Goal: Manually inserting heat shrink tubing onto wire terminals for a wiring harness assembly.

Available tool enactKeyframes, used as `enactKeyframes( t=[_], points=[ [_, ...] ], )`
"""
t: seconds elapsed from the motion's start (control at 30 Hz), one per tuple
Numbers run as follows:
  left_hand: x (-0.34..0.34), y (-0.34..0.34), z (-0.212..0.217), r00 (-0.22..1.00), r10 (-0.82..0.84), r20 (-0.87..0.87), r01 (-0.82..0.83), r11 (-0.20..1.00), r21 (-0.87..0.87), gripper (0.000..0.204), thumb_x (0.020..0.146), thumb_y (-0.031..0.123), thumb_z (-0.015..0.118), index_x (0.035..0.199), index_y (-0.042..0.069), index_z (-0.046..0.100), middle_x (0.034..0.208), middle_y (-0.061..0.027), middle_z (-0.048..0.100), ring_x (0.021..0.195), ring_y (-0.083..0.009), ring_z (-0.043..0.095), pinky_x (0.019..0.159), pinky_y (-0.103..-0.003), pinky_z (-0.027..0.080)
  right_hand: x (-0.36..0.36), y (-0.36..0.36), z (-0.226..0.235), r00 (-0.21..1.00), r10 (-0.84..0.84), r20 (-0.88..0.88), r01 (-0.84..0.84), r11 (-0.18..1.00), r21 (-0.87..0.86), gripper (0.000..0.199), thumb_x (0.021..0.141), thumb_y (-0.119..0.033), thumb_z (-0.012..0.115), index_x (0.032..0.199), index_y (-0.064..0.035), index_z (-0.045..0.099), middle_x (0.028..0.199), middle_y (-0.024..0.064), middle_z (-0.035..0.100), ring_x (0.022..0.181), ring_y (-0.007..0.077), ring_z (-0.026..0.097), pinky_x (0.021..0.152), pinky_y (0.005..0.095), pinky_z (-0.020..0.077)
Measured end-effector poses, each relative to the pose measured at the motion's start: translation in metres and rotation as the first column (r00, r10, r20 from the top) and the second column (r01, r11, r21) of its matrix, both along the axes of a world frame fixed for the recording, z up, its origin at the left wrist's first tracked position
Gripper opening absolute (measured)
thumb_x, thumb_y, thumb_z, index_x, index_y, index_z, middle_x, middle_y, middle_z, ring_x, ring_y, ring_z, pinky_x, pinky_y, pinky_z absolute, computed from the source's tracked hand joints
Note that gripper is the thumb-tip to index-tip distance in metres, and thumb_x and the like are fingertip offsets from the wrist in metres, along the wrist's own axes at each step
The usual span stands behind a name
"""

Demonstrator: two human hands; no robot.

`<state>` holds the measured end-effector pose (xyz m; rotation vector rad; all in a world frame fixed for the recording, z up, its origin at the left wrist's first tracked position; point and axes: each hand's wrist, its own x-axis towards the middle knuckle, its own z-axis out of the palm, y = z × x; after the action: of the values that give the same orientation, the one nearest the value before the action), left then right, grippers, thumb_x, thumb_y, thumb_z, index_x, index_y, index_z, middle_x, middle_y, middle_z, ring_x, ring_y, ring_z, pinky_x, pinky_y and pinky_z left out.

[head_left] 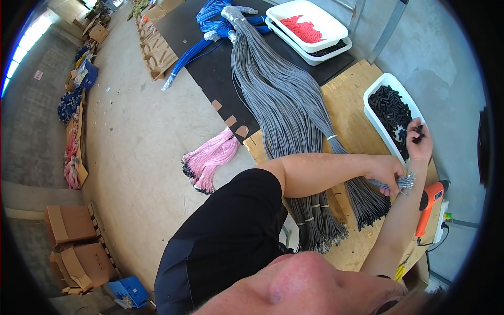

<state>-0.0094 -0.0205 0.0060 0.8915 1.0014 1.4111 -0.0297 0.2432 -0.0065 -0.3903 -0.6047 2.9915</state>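
Observation:
My left hand (386, 172) is closed around a bundle of thin grey cables (406, 182), whose pale ends stick out past the fingers toward my right forearm. Above it, at the near end of a white tray (370, 107), my right hand (421, 147) is turned up with curled fingers. A few short black tubes (418, 134) sit in those fingers. More of the same black tubes (389, 107) fill much of the tray. Below my left forearm lie long grey cable bundles (283, 100), tied near their ends; one bundle has black tips (370, 212).
An orange heat gun (431, 202) stands at the right table edge by a power strip (442, 223). Stacked white trays (336, 23) with red and black pieces stand at the back. Blue cables (210, 31) and pink cables (218, 152) lie left. Cardboard boxes (73, 223) stand on the floor.

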Motion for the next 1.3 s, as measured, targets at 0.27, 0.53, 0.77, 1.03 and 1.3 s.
enactKeyframes(
  t=[0.27,0.53,0.77,1.03,1.3],
  points=[
    [-0.001,0.000,0.002,1.000,0.009,-0.029,-0.008,1.000,0.007,0.009,0.080,-0.002,0.075,0.089,-0.002,0.071,0.075,-0.0100,0.071,0.063,-0.0171,0.069,0.058,-0.029,0.058,-0.011,0.006,-0.010,0.958,-0.112,0.263,0.030,0.954,0.298,0.024,0.103,-0.014,0.054,0.121,0.0008,0.059,0.103,0.0102,0.065,0.072,0.0145,0.057,0.049,0.0184,0.0422],
    [0.002,0.000,0.001,0.999,0.033,-0.026,-0.033,0.999,0.001,0.010,0.079,-0.001,0.076,0.088,-0.002,0.072,0.075,-0.0100,0.070,0.063,-0.0171,0.069,0.057,-0.029,0.058,0.006,-0.016,0.021,0.982,-0.148,0.115,0.089,0.908,0.408,0.028,0.103,-0.019,0.058,0.124,-0.0017,0.057,0.081,0.0016,0.049,0.061,0.0075,0.042,0.042,0.0176,0.0317],
    [0.005,0.006,0.001,1.000,0.015,0.011,-0.015,0.998,0.064,0.007,0.079,0.006,0.074,0.079,0.001,0.070,0.068,-0.0070,0.067,0.061,-0.0134,0.065,0.056,-0.028,0.052,0.091,-0.043,0.066,0.972,-0.234,0.020,0.200,0.869,0.452,0.025,0.101,-0.010,0.053,0.122,0.0030,0.057,0.081,0.0010,0.050,0.060,0.0071,0.041,0.039,0.0178,0.0293],
    [-0.001,0.015,-0.011,0.989,0.137,-0.063,-0.143,0.986,-0.088,0.016,0.088,0.008,0.074,0.099,-0.002,0.068,0.080,-0.0052,0.066,0.066,-0.0114,0.060,0.058,-0.025,0.048,0.199,-0.107,0.027,0.899,-0.433,0.058,0.316,0.737,0.597,0.024,0.097,-0.018,0.061,0.110,0.0019,0.064,0.076,0.0006,0.056,0.054,0.0078,0.047,0.043,0.0197,0.0312],
    [0.014,0.017,-0.008,0.981,0.117,-0.157,-0.130,0.989,-0.075,0.017,0.088,0.013,0.076,0.090,-0.002,0.068,0.078,-0.0046,0.068,0.067,-0.0089,0.061,0.059,-0.024,0.049,0.211,-0.144,0.019,0.860,-0.505,0.076,0.311,0.635,0.707,0.012,0.093,-0.008,0.070,0.099,0.0015,0.067,0.075,0.0008,0.059,0.055,0.0047,0.045,0.047,0.0191,0.0301]
  ],
)
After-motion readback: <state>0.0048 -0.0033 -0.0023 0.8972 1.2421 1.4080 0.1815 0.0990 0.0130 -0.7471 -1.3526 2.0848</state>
